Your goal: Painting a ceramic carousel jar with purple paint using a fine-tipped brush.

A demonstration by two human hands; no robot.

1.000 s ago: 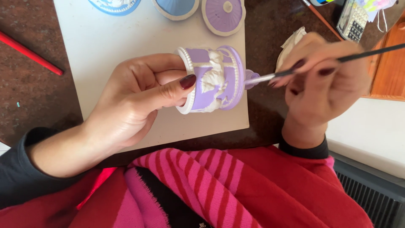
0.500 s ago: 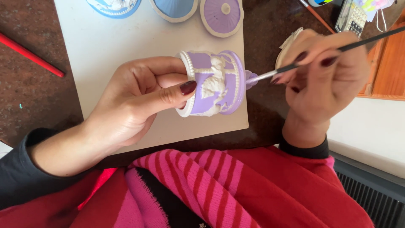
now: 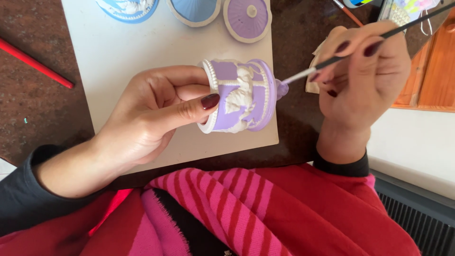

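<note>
My left hand (image 3: pixel 151 116) grips a small round purple box (image 3: pixel 239 95) with white raised figures, held on its side above a pale sheet (image 3: pixel 118 52). My thumb lies across its front and my fingers reach into its open end. My right hand (image 3: pixel 362 78) pinches a thin dark-handled paintbrush (image 3: pixel 332 59). The brush's purple-loaded tip touches the box's base rim on the right.
At the sheet's far edge lie a purple round lid (image 3: pixel 247 18), a blue piece (image 3: pixel 193 9) and a blue-and-white relief piece (image 3: pixel 127 7). A red pencil (image 3: pixel 35 63) lies on the dark table at left. A wooden surface (image 3: pixel 426 76) sits at right, a radiator grille (image 3: pixel 419 215) below.
The box has been tilted slightly and held a little lower, and my right hand has shifted the brush tip along the box's base rim.
</note>
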